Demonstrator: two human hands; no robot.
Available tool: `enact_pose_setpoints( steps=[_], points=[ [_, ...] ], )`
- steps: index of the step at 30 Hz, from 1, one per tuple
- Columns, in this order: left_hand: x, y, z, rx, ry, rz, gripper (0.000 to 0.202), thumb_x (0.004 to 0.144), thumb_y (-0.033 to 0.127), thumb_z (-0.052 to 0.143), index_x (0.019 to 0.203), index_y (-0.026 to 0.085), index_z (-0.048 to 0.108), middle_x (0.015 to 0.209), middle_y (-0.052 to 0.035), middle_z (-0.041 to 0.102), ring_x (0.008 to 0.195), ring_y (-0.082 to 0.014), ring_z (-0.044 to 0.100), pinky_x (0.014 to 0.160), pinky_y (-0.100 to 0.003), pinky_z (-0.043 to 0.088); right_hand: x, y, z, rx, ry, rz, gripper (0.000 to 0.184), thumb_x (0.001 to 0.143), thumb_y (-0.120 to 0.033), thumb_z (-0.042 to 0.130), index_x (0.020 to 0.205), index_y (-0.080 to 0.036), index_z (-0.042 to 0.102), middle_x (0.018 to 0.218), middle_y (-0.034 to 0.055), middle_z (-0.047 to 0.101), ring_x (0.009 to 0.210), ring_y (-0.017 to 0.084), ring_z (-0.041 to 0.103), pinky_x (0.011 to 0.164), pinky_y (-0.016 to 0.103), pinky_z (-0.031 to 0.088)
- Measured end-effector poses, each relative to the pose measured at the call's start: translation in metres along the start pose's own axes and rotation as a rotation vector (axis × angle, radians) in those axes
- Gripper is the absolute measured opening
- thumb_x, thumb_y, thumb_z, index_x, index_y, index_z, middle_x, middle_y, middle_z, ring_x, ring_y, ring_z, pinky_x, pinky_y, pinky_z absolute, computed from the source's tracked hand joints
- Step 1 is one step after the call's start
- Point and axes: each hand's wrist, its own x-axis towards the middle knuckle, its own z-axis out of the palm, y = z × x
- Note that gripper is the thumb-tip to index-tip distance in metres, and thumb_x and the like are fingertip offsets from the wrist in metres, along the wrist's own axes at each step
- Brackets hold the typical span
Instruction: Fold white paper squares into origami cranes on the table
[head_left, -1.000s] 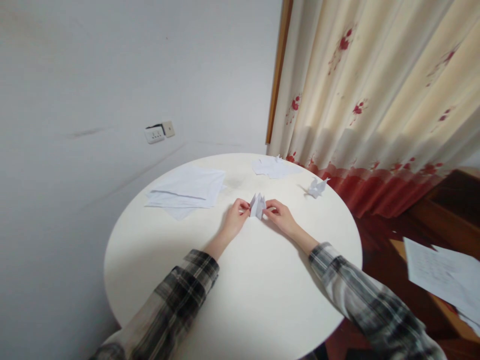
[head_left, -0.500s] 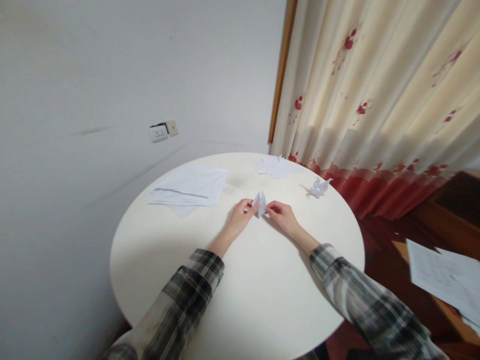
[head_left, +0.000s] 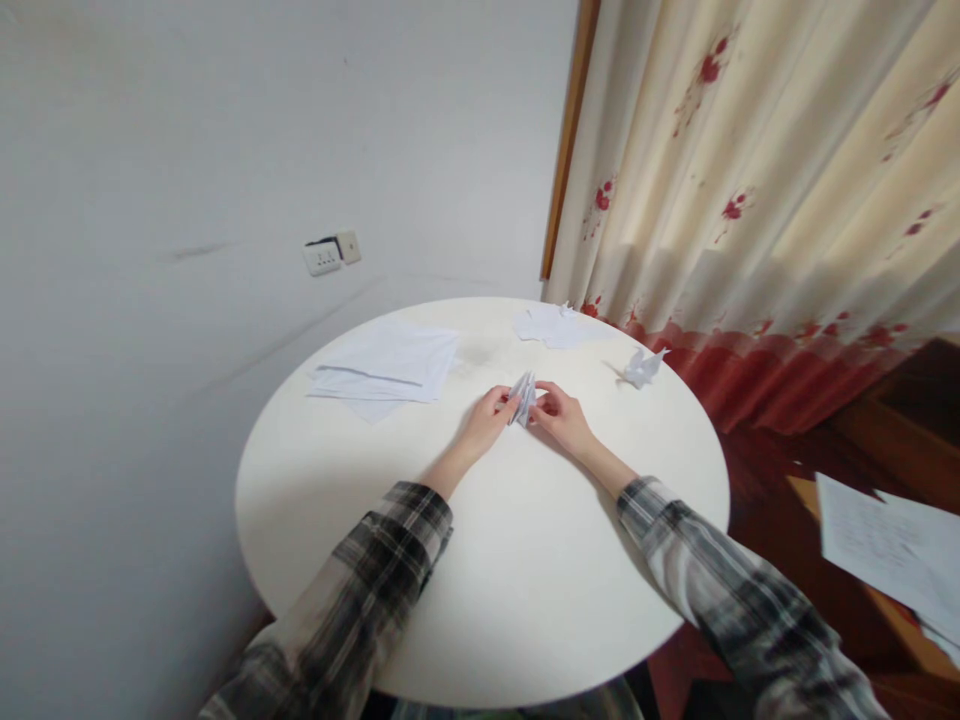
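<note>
A small folded white paper piece (head_left: 523, 397) stands just above the round white table (head_left: 480, 560), near its middle. My left hand (head_left: 489, 420) pinches it from the left side. My right hand (head_left: 561, 420) pinches it from the right, fingers curled close to the left hand's fingertips. Both plaid sleeves reach in from the near edge.
A stack of white sheets (head_left: 390, 365) lies at the table's back left. More folded paper pieces (head_left: 551, 325) lie at the back, and a finished paper crane (head_left: 642, 368) sits at the right. A floral curtain (head_left: 750, 200) hangs behind; loose sheets (head_left: 885, 550) lie off the table to the right.
The two hands have come closer together and the paper piece between them is pressed narrower. The view has shifted slightly.
</note>
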Motion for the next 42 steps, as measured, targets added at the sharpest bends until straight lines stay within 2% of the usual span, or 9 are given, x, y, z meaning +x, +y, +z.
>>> enact_pose_setpoints(
  steps=[7, 11, 15, 21, 28, 37, 42],
  points=[
    [0.002, -0.007, 0.001, -0.073, -0.062, 0.037, 0.019, 0.075, 0.030, 0.052, 0.085, 0.016, 0.060, 0.081, -0.0018, 0.061, 0.072, -0.0128, 0.056, 0.067, -0.024, 0.044, 0.003, 0.000, -0.009, -0.187, 0.096, -0.092, 0.011, 0.073, -0.028, 0.054, 0.079, -0.018, 0.055, 0.063, -0.0025, 0.053, 0.056, 0.010, 0.049, 0.054, 0.023, 0.040],
    [0.003, -0.008, -0.001, -0.048, -0.002, 0.048, 0.008, 0.068, 0.018, 0.055, 0.073, 0.015, 0.060, 0.075, -0.0010, 0.058, 0.068, -0.0118, 0.055, 0.066, -0.023, 0.045, 0.005, 0.002, -0.012, -0.286, 0.125, -0.213, 0.010, 0.072, -0.027, 0.054, 0.067, -0.018, 0.055, 0.072, 0.0018, 0.052, 0.067, 0.013, 0.050, 0.058, 0.024, 0.041],
    [0.004, -0.006, -0.003, 0.001, 0.048, 0.061, 0.007, 0.064, 0.016, 0.058, 0.070, 0.016, 0.061, 0.074, -0.0013, 0.059, 0.068, -0.0127, 0.055, 0.064, -0.023, 0.044, 0.006, 0.008, -0.012, -0.310, 0.121, -0.237, 0.010, 0.074, -0.025, 0.052, 0.068, -0.018, 0.055, 0.070, 0.0019, 0.054, 0.066, 0.013, 0.050, 0.063, 0.026, 0.041],
    [0.006, -0.011, -0.001, 0.003, 0.102, 0.030, 0.008, 0.062, 0.022, 0.061, 0.067, 0.016, 0.060, 0.068, -0.0008, 0.060, 0.066, -0.0134, 0.055, 0.067, -0.025, 0.043, 0.003, 0.008, -0.014, -0.268, 0.143, -0.164, 0.013, 0.073, -0.029, 0.053, 0.067, -0.018, 0.054, 0.068, 0.0005, 0.056, 0.062, 0.012, 0.049, 0.061, 0.025, 0.040],
    [0.005, -0.013, -0.002, -0.158, 0.071, -0.113, 0.020, 0.061, 0.033, 0.063, 0.069, 0.016, 0.056, 0.065, -0.0001, 0.060, 0.058, -0.0123, 0.056, 0.054, -0.023, 0.042, 0.005, 0.012, -0.013, -0.176, 0.102, -0.038, 0.014, 0.072, -0.030, 0.054, 0.065, -0.018, 0.051, 0.062, -0.0017, 0.056, 0.059, 0.012, 0.052, 0.058, 0.024, 0.040],
    [0.002, -0.007, -0.006, -0.319, 0.127, -0.192, 0.023, 0.058, 0.030, 0.068, 0.067, 0.013, 0.055, 0.064, 0.0004, 0.059, 0.056, -0.0103, 0.056, 0.061, -0.026, 0.048, 0.008, 0.021, -0.018, -0.259, 0.102, 0.062, 0.015, 0.066, -0.031, 0.060, 0.066, -0.016, 0.059, 0.064, 0.0022, 0.063, 0.058, 0.013, 0.053, 0.057, 0.024, 0.040],
    [0.000, -0.003, -0.006, -0.385, 0.171, -0.199, 0.026, 0.056, 0.031, 0.070, 0.067, 0.013, 0.054, 0.065, 0.0006, 0.059, 0.059, -0.0103, 0.057, 0.065, -0.026, 0.048, 0.008, 0.021, -0.016, -0.116, 0.110, 0.106, 0.019, 0.063, -0.034, 0.062, 0.065, -0.016, 0.060, 0.058, 0.0009, 0.061, 0.054, 0.013, 0.052, 0.055, 0.025, 0.040]
  ],
)
